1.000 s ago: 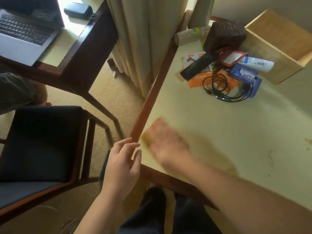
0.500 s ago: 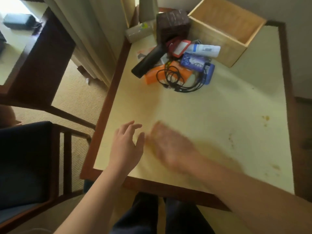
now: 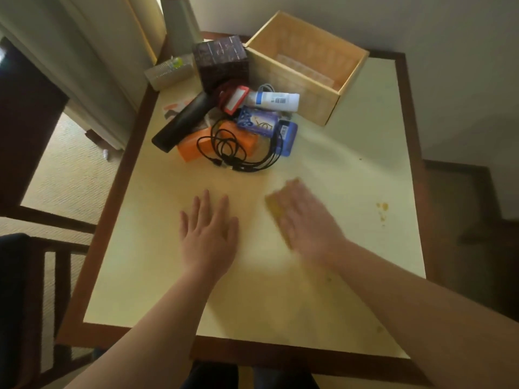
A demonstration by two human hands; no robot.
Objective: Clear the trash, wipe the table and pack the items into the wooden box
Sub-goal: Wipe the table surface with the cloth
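**Head view: tabletop surface, wiping cloth and unpacked items**

Head view. The cream, dark-wood-framed square tabletop [image 3: 174,276] fills most of the frame. The left hand [image 3: 209,234] lies flat on it, palm down, fingers straight and spread, holding nothing. The right hand [image 3: 306,220] is motion-blurred; its fingers look extended and press a yellow wiping cloth [image 3: 276,207] against the surface, just right of the left hand. Brownish-yellow stains [image 3: 382,210] mark the surface near the right edge, well apart from the cloth.

The open, light wooden box [image 3: 323,105] stands at the far right corner; its interior shows only bare wood. The items lie outside it in a pile to its left: a dark patterned cube box [image 3: 222,63], a black cylindrical device [image 3: 182,123], a red-framed tag [image 3: 235,100], a white tube with blue band [image 3: 273,101], a purple soap packet [image 3: 259,122], a blue rectangular device [image 3: 288,137], an orange packet [image 3: 192,146] and a coiled black cable [image 3: 238,153] lying over the orange packet.

Room: pale curtains [image 3: 106,51] hang at the far left, beige carpet [image 3: 67,175] covers the floor, a dark wooden chair [image 3: 31,290] stands at lower left, and a grey-white wall [image 3: 421,23] runs behind the table.
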